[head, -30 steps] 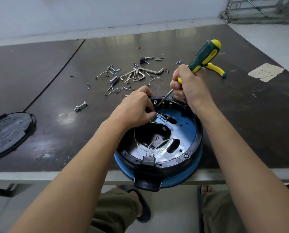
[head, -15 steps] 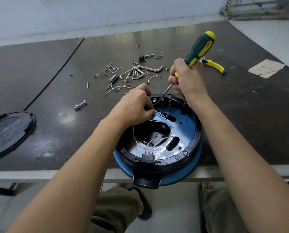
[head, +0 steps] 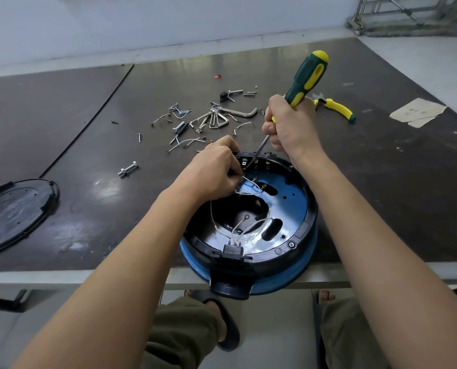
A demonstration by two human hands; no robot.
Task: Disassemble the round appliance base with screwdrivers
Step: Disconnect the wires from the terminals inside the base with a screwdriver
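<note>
The round appliance base, blue with a black rim, lies opened up at the table's near edge, overhanging it slightly. White wires run across its inside to a black connector at the front. My right hand grips a green and yellow screwdriver, whose metal tip touches the terminal block at the base's far rim. My left hand pinches a white wire just left of that tip, over the far left of the base.
Loose screws, bolts, hex keys and wire scraps lie scattered beyond the base. Yellow-handled pliers lie at the right, a paper scrap farther right. A removed black round cover sits at the left edge.
The screwdriver handle has tilted more upright and my right hand has shifted slightly. My left hand still holds the wire in the same spot.
</note>
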